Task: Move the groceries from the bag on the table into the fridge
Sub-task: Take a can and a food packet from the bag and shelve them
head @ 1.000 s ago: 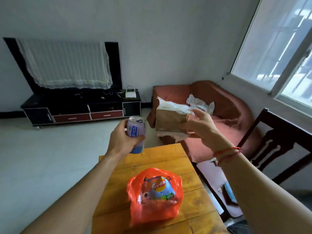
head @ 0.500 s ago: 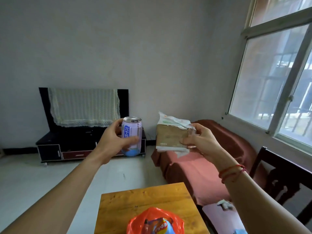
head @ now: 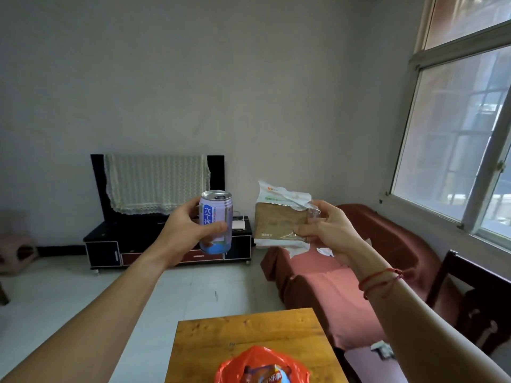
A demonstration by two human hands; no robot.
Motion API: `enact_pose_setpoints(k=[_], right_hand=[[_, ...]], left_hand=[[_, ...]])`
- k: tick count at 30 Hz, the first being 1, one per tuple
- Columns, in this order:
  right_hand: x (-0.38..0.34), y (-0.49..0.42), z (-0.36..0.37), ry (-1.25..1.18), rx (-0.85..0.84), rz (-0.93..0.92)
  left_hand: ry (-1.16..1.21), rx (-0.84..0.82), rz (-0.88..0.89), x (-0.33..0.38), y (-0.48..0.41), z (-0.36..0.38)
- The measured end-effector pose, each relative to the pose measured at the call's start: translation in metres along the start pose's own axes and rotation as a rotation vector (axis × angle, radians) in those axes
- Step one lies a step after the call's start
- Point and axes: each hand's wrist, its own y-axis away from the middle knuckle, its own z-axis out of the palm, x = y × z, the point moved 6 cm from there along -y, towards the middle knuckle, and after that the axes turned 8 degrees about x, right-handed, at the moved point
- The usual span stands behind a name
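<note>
Nearest you, on the wooden surface [head: 235, 330], the orange plastic bag [head: 257, 355] sits at the bottom edge with a snack packet [head: 265, 375] showing inside. Both your arms reach forward and up, well clear of the surface. Your left hand [head: 188, 233] wraps round a purple drink can [head: 217, 217], held upright. Your right hand [head: 329, 230] pinches a packet of sliced bread [head: 276, 222] by its right edge, level with the can, near but apart. Beyond stand a red-covered sofa [head: 359, 272] and a black TV stand [head: 102, 250].

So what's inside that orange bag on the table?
Through the open top of the orange bag a colourful snack packet shows. Anything beneath it is hidden by the plastic and the picture's lower edge.
</note>
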Motion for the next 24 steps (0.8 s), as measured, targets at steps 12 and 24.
enact_pose_setpoints(k=[12,24], right_hand=[[-0.001,-0.007,0.061,-0.040,-0.198,-0.016],[-0.018,0.050,0.233,-0.104,-0.576,-0.017]], left_hand=[[-0.051,0.188,-0.005,0.005,0.038,-0.058],[-0.239,0.526,-0.035,0.034,0.147,-0.203]])
